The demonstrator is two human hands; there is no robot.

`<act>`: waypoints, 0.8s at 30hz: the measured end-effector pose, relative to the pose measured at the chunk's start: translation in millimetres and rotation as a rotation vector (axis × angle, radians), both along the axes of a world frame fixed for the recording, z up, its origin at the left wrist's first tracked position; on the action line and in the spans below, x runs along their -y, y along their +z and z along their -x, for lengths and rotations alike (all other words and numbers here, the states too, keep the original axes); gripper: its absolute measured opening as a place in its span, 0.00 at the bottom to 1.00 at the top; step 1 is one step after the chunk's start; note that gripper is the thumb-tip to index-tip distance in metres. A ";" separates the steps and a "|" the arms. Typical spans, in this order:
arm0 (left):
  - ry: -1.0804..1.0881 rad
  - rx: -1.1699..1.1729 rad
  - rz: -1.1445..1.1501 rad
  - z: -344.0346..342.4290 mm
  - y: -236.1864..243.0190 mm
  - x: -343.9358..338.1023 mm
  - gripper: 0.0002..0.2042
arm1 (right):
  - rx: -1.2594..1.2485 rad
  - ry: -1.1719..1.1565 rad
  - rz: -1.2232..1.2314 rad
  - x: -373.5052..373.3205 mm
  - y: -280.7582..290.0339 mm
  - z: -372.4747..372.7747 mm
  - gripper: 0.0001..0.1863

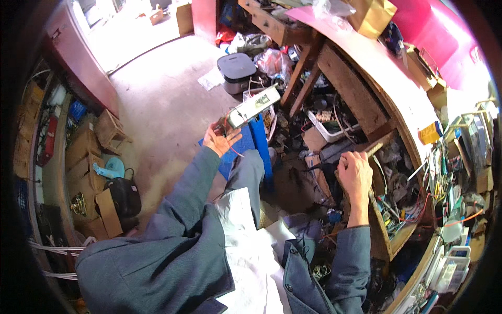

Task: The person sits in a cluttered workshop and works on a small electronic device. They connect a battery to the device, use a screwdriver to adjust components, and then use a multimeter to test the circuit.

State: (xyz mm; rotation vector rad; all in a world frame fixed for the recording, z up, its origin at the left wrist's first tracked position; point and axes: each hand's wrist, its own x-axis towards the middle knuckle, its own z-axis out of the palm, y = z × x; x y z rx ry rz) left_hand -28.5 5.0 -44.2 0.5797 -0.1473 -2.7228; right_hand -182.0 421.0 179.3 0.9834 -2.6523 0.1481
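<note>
My left hand (224, 140) is turned palm up with its fingers stretched out, close against the lower end of a long, pale box-shaped device (254, 107). A thin red wire hangs across that palm. Whether the device rests partly on the fingers or on the blue plastic stool (243, 144) beneath is hard to make out. On the right, my right hand (356, 170) is closed over the edge of a wooden drawer (380, 226), knuckles up. Tools, cables and small parts fill the drawer; the fingertips are hidden.
A grey lidded bin (236, 68) stands ahead on the concrete floor. The wooden workbench (387, 68) curves along the right, with clutter below it. A white tray (330, 128) lies under the bench. Cardboard boxes, a black case (123, 198) and shelves line the left.
</note>
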 end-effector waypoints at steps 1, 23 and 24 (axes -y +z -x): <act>-0.011 -0.035 -0.008 -1.9 -7.9 1.7 0.26 | -0.002 0.007 0.006 2.3 0.2 -0.1 0.09; 0.043 0.162 0.230 -0.3 20.1 -39.0 0.35 | 0.008 -0.021 -0.005 -0.1 -3.3 5.9 0.09; 0.043 0.155 0.259 -1.7 25.1 -44.9 0.35 | 0.014 -0.026 0.003 -0.3 -3.3 5.8 0.09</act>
